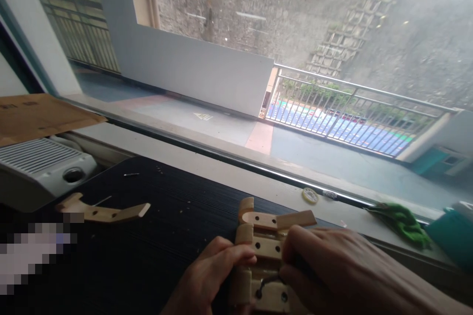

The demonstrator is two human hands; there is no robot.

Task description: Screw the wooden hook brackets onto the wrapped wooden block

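Note:
A stack of light wooden hook-shaped pieces (263, 243) with drilled holes rests on the black table (155, 236) near the bottom middle. My left hand (210, 275) is closed on the stack's left side, thumb pressing against it. My right hand (332, 268) is closed over its right side, fingers curled around the wood; a dark metal part shows at the stack's lower end between the hands. Another single wooden hook piece (103, 211) lies loose on the table to the left, apart from both hands.
A white ribbed appliance (40, 167) and cardboard sheet (37, 115) sit at the left. On the window ledge lie a tape roll (310, 195), a green cloth (401, 221) and a teal object (456, 236). A small screw (131, 174) lies on the table. A balcony railing shows outside.

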